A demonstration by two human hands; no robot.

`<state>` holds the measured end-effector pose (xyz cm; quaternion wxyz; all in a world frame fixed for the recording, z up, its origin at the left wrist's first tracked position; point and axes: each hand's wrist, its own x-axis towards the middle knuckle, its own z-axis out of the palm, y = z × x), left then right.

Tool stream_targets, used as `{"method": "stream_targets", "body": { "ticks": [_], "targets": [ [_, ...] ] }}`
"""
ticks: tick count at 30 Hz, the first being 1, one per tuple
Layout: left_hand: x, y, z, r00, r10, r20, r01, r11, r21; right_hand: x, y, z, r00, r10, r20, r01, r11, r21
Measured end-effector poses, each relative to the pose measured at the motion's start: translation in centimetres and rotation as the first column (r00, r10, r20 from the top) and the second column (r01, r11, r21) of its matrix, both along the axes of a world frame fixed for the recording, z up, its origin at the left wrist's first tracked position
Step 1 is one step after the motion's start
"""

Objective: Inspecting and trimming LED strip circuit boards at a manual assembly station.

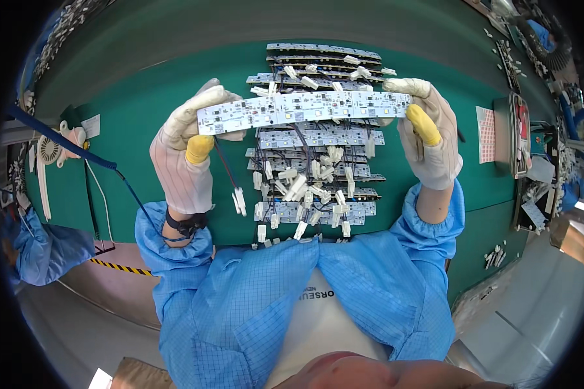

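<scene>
Two gloved hands pinch one white LED strip board by its ends, left hand and right hand closed on it, lifted above mid-worktop. Its lead and connector dangle. Stack of like boards lies beneath on the green worktop; many apparently remain.

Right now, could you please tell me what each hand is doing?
Left hand: closed on the left end of the long white circuit strip.
Right hand: closed on the strip's right end.
</scene>
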<state>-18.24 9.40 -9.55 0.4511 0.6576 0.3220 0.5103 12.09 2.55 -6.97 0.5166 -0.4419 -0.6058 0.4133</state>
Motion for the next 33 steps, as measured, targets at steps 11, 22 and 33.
{"method": "stream_targets", "body": {
  "ticks": [11, 22, 33],
  "targets": [
    [1.0, -0.9, 0.5, 0.981, -0.079, 0.177, 0.093, 0.993, -0.075, 1.6, -1.1, -0.7, 1.000, -0.013, 0.003, 0.013, 0.999, -0.032],
    [0.8, 0.2, 1.0, 0.964, 0.140, -0.225, -0.174, 0.974, -0.143, -1.7, -1.2, 2.0, 0.988, 0.049, -0.146, -0.070, 0.987, -0.143],
    [0.8, -0.4, -1.2, 0.996, -0.062, 0.065, 0.073, 0.978, -0.194, 0.1, -0.3, -0.9, 0.967, -0.128, -0.219, 0.084, 0.977, -0.197]
  ]
}}
